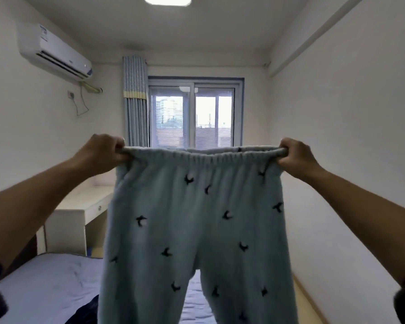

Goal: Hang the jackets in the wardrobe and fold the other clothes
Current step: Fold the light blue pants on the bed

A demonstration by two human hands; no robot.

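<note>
The left hand and right hand are each pinching the waistband of the fleece trousers, spreading them mid-frame; folding is not yet begun, judging by the hanging legs.

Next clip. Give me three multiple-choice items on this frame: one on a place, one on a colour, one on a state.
1. Where is the white wall air conditioner mounted?
A. high on the left wall
B. above the window
C. on the right wall

2. What colour are the small marks on the pale blue fleece trousers?
A. red
B. yellow
C. dark, near black

3. How are the trousers held?
A. folded flat on the bed
B. up in the air, the left hand and right hand each gripping one end of the waistband
C. dangling from one hand by a leg

Answers: 1 A, the unit sits near the ceiling on the left wall. 2 C, the marks are dark against the pale fleece. 3 B, the waistband is stretched between the two fists and the legs hang down.
</note>
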